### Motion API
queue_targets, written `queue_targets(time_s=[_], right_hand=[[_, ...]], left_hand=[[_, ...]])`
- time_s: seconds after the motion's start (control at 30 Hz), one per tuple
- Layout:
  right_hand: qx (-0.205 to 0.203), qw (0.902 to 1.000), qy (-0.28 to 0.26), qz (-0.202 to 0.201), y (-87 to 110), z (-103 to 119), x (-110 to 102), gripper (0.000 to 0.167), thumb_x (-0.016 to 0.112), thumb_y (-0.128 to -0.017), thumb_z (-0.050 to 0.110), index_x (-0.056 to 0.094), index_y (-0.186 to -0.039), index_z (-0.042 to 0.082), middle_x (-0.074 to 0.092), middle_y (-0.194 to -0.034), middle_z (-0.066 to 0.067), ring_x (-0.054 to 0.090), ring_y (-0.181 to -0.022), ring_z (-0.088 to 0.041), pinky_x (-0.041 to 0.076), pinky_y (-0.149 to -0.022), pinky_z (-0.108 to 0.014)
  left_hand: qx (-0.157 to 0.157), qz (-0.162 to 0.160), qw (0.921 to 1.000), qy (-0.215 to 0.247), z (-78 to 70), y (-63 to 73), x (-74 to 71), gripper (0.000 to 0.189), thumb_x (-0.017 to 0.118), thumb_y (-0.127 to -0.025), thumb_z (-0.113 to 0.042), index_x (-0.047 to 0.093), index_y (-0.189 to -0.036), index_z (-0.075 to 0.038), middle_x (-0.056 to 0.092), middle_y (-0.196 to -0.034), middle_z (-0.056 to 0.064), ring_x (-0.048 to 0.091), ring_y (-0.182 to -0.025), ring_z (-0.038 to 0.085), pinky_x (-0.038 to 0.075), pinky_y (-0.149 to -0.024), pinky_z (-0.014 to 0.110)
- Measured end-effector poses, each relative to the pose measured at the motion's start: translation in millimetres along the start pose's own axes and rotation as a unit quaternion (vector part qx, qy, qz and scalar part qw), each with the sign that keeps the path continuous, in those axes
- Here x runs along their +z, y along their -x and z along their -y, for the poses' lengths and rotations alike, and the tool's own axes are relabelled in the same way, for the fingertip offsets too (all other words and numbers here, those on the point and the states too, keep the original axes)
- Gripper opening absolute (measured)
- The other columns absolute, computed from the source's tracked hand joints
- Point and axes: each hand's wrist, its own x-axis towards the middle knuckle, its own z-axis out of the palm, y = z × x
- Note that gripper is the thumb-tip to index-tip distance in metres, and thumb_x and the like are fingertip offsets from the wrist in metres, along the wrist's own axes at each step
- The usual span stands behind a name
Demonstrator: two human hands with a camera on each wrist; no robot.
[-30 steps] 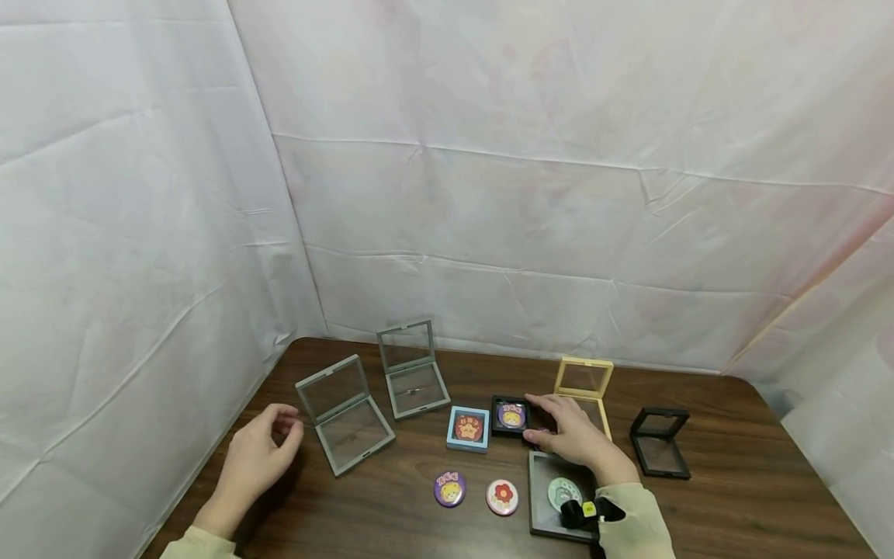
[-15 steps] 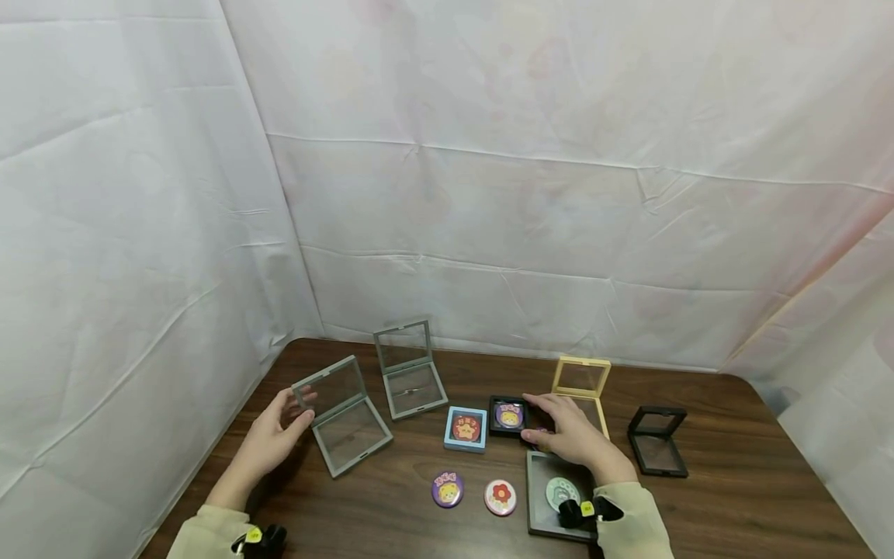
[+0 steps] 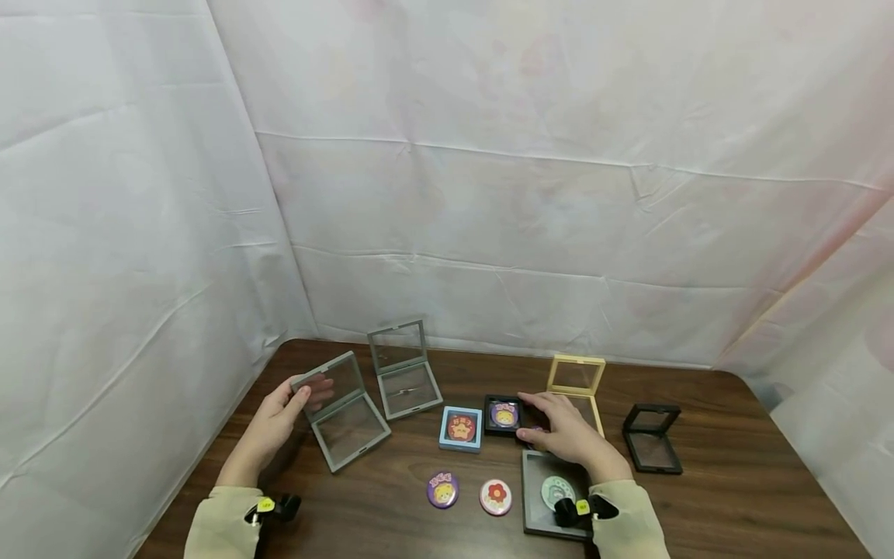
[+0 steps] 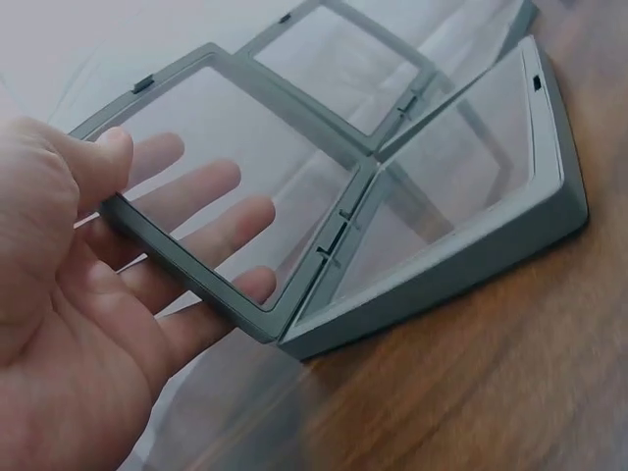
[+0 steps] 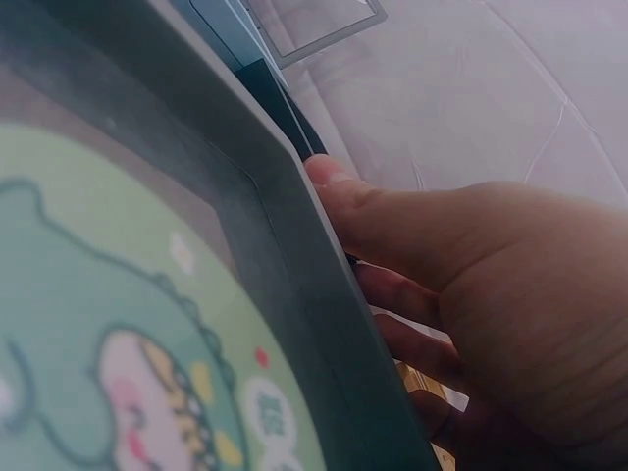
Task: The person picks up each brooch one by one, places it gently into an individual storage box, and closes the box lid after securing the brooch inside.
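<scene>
In the head view my left hand (image 3: 275, 423) holds the raised lid of a grey hinged display frame (image 3: 349, 432). The left wrist view shows the thumb before the lid's rim and the fingers (image 4: 211, 231) behind its clear film. My right hand (image 3: 569, 431) rests at the right side of a small black display case (image 3: 503, 416) with a purple badge inside, thumb and forefinger near its corners. A bit of another purple item shows under that palm. Below the right wrist lies a large dark grey frame (image 3: 534, 512) holding a green round badge (image 5: 108, 324).
A second open grey frame (image 3: 408, 388) stands behind. A blue case (image 3: 461, 428) with a red badge sits mid-table. Loose purple (image 3: 443, 490) and flower (image 3: 496, 497) badges lie in front. Open yellow (image 3: 576, 373) and black (image 3: 653, 439) frames stand right.
My left hand has moved right and up to the grey frame, its fingers passing behind the lid. The right hand has stayed by the black case. The head view has shifted slightly.
</scene>
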Motion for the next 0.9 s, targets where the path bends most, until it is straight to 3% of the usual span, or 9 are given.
queue_targets(time_s=[0.23,0.3,0.47,0.73,0.9], right_hand=[[0.003,1.0,-0.002,0.005,0.2,1,1,0.072,0.081,-0.1,0.043,0.058,-0.158,0.007,0.058,-0.154,-0.022,0.047,-0.145,-0.051,0.038,-0.114,-0.074],[0.002,1.0,-0.001,0.003,0.2,2,0,0.072,0.082,-0.1,0.042,0.058,-0.158,0.007,0.058,-0.154,-0.022,0.047,-0.145,-0.051,0.038,-0.115,-0.074],[-0.005,1.0,0.001,-0.001,-1.2,5,-2,0.071,0.082,-0.1,0.041,0.058,-0.158,0.006,0.059,-0.153,-0.022,0.048,-0.144,-0.051,0.038,-0.115,-0.074],[0.005,1.0,0.002,0.007,-0.2,8,-2,0.072,0.081,-0.101,0.041,0.057,-0.159,0.006,0.058,-0.154,-0.022,0.047,-0.145,-0.052,0.036,-0.116,-0.074],[0.007,0.9999,0.008,0.007,0.5,6,-4,0.072,0.081,-0.1,0.041,0.057,-0.158,0.005,0.058,-0.154,-0.023,0.05,-0.144,-0.051,0.04,-0.116,-0.071]], left_hand=[[-0.035,0.009,0.9992,0.017,2.9,4.3,-7.6,0.045,0.042,-0.121,-0.024,0.048,-0.159,0.0,0.059,-0.152,0.032,0.067,-0.136,0.027,0.049,-0.106,0.018],[-0.046,0.005,0.9984,0.033,4.9,7.8,-11.5,0.046,0.045,-0.121,-0.024,0.048,-0.157,0.004,0.06,-0.151,0.032,0.067,-0.136,0.026,0.049,-0.106,0.017],[-0.041,0.003,0.9972,0.062,12.5,13.3,-17.8,0.047,0.044,-0.12,-0.019,0.045,-0.155,0.012,0.06,-0.15,0.033,0.067,-0.135,0.018,0.053,-0.106,0.025],[-0.052,-0.01,0.9965,0.064,23.8,12.7,-8.0,0.052,0.045,-0.12,-0.023,0.041,-0.161,0.009,0.06,-0.153,0.027,0.062,-0.138,0.008,0.045,-0.108,0.014],[-0.056,-0.026,0.997,0.047,31.1,11.9,-2.6,0.048,0.049,-0.12,-0.024,0.051,-0.157,0.006,0.065,-0.149,0.025,0.061,-0.135,0.001,0.043,-0.105,0.012]])
